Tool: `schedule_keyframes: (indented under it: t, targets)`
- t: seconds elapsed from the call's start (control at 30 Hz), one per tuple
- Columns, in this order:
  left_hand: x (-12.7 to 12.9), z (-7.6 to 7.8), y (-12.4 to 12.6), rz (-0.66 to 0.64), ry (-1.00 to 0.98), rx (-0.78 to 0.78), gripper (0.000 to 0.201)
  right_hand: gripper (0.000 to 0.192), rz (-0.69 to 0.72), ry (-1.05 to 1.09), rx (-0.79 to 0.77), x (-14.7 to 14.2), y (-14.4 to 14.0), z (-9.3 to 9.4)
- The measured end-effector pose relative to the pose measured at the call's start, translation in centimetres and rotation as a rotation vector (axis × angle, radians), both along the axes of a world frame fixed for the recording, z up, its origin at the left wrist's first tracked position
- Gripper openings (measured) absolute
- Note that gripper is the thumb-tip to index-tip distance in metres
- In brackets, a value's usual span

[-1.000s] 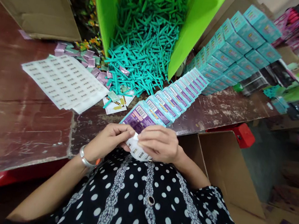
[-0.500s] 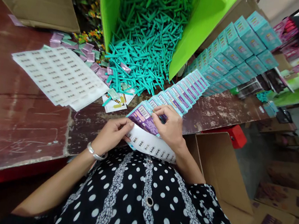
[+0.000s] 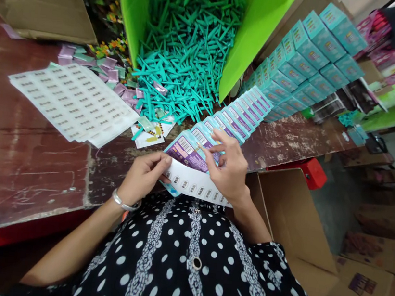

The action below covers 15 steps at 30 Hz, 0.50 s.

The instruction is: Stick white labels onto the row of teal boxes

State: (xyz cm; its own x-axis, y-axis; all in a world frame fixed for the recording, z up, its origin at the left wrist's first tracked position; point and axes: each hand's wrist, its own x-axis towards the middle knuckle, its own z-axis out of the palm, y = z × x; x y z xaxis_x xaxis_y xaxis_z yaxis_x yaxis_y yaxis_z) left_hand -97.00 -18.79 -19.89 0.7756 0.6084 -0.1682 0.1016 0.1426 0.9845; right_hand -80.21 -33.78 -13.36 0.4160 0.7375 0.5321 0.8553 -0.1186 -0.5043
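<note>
right hand [image 3: 229, 169] forward, one sticker strip [image 3: 196, 186]

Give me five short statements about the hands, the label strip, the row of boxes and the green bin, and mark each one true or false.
1. The left hand pinches the end of a white label strip. True.
2. The right hand rests flat on the bare table. False: its fingers press on the nearest box in the row.
3. The green bin holds teal sticks that spill onto the table. True.
4. The label sheets lie to the right of the row of boxes. False: they lie to its left.
5. A bracelet sits on the right wrist. False: it is on the left wrist.
</note>
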Motion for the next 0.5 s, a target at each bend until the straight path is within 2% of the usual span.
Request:
schedule_keyframes:
  t: [0.07, 0.13, 0.2, 0.33, 0.4, 0.5]
  targets:
    - [-0.4, 0.7, -0.1, 0.046, -0.022, 0.014, 0.037, 0.016, 0.015, 0.015, 0.059, 0.0, -2.0, 1.3]
    - [-1.0, 1.2, 0.0, 0.114, -0.043, 0.035, 0.036, 0.008, 0.030, 0.077, -0.023, 0.7, -4.2, 2.3]
    - [-1.6, 1.4, 0.1, 0.182, -0.059, 0.063, 0.036, 0.012, -0.020, 0.165, -0.106, 1.8, -6.4, 2.8]
    - [-2.6, 1.1, 0.7, 0.282, -0.064, 0.099, 0.035, 0.022, -0.263, 0.366, -0.047, 3.7, -10.4, 2.1]
    - [-2.7, 1.0, 0.9, 0.335, -0.077, 0.105, 0.034, 0.027, -0.263, 0.505, -0.026, 3.9, -11.9, 1.5]
    - [-2.5, 1.2, 0.9, 0.389, -0.091, 0.132, 0.034, 0.032, -0.172, 0.689, 0.004, 3.3, -13.0, 0.8]
